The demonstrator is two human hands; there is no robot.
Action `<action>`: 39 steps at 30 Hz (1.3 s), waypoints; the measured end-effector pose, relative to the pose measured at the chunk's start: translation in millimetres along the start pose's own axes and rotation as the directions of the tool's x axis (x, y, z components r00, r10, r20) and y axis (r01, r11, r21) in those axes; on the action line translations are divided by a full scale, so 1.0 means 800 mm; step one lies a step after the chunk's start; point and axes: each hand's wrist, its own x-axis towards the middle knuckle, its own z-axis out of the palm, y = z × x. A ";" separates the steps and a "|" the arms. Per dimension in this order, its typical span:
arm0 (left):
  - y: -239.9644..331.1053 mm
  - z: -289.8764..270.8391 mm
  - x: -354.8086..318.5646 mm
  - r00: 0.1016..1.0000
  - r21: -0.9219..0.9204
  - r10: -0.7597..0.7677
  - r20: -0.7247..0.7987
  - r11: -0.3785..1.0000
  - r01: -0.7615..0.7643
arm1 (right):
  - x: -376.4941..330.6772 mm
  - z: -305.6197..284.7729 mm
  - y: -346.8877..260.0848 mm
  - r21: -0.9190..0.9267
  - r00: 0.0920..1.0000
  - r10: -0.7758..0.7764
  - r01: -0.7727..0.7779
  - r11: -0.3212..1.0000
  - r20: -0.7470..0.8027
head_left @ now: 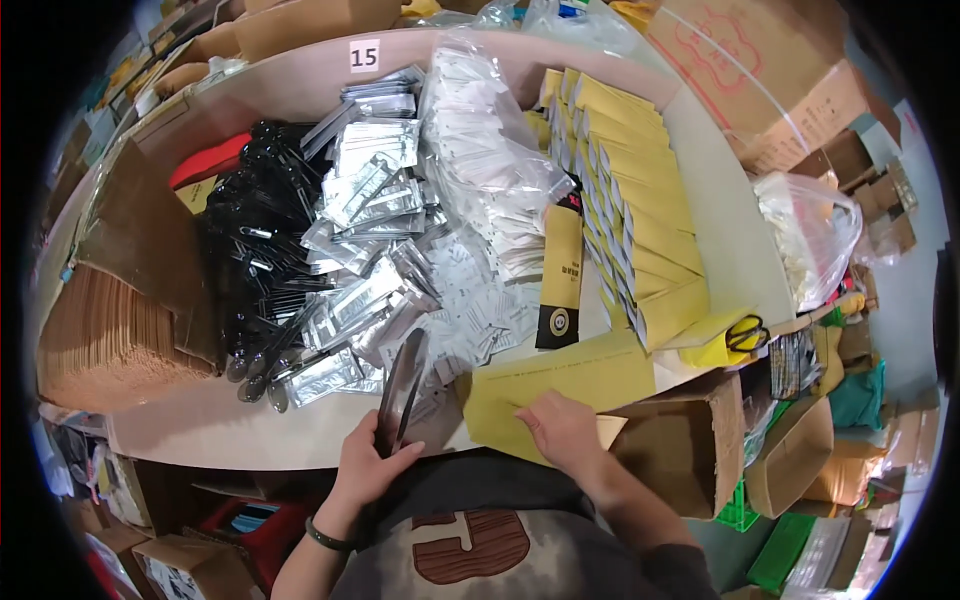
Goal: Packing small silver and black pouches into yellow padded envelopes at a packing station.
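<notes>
Near the front edge of the table, my left hand (367, 462) is closed around a long, narrow, dark glossy item (402, 385) held upright. Its exact kind is hard to make out. To its right my right hand (562, 430) has its fingers curled onto a large flat yellow envelope (590, 372), which lies at the table's front edge. Just beyond the left hand lie silver foil packets (325, 380) and small white printed sachets (475, 315). A black and yellow printed packet (561, 270) lies past the envelope.
Black plastic spoon-like pieces (260, 240) heap up at the left beside a carton of brown sheets (120, 340). A clear bag of white packets (470, 120) lies at the back. Stacked yellow envelopes (640, 180), scissors (745, 335) and an open cardboard box (690, 440) are at the right.
</notes>
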 end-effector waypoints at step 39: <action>-0.008 0.000 -0.016 0.940 0.597 0.284 -0.188 0.793 -0.120 | 0.076 0.024 -0.057 -0.031 0.891 0.051 -0.041 0.999 0.452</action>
